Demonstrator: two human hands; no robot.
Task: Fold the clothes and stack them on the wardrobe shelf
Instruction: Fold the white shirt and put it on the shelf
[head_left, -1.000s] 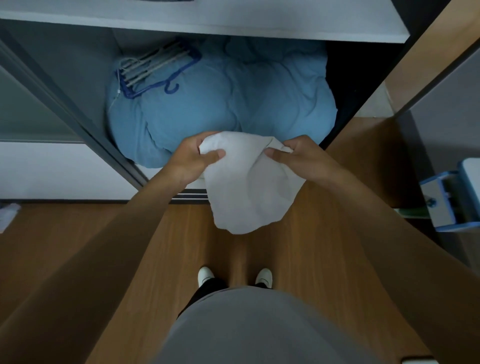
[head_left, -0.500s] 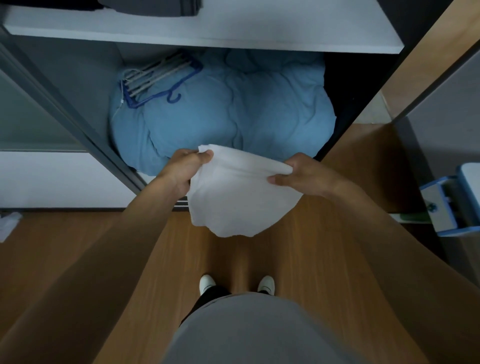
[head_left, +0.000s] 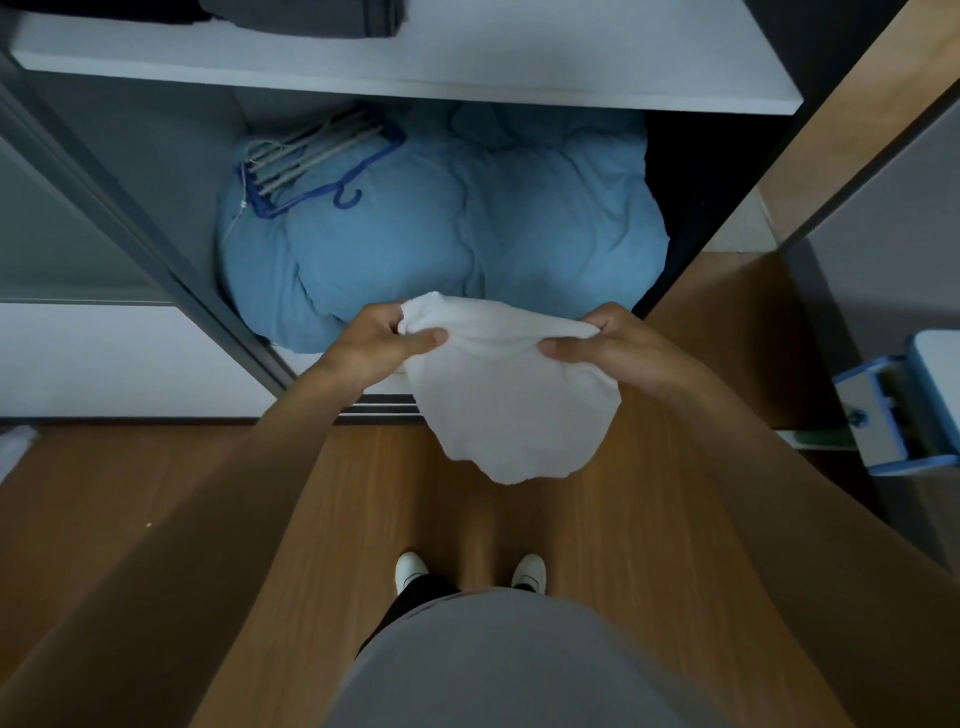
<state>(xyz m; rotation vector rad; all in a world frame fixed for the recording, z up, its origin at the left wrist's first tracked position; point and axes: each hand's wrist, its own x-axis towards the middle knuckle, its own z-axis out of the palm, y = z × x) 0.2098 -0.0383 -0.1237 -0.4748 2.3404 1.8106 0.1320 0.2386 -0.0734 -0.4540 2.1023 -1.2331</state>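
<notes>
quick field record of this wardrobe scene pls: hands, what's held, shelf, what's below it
left hand: pinches the white garment's top left edge
right hand: pinches its top right edge
white garment: hangs between the hands, above the wood floor, not on the shelf
wardrobe shelf: white, dark folded clothes at its back left
below shelf: blue duvet with blue hangers lying on it

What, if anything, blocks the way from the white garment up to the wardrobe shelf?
Nothing visible does. Left hand and right hand hold the white garment in open air below the white shelf. Folded dark clothes sit at its left; its right part is bare.
</notes>
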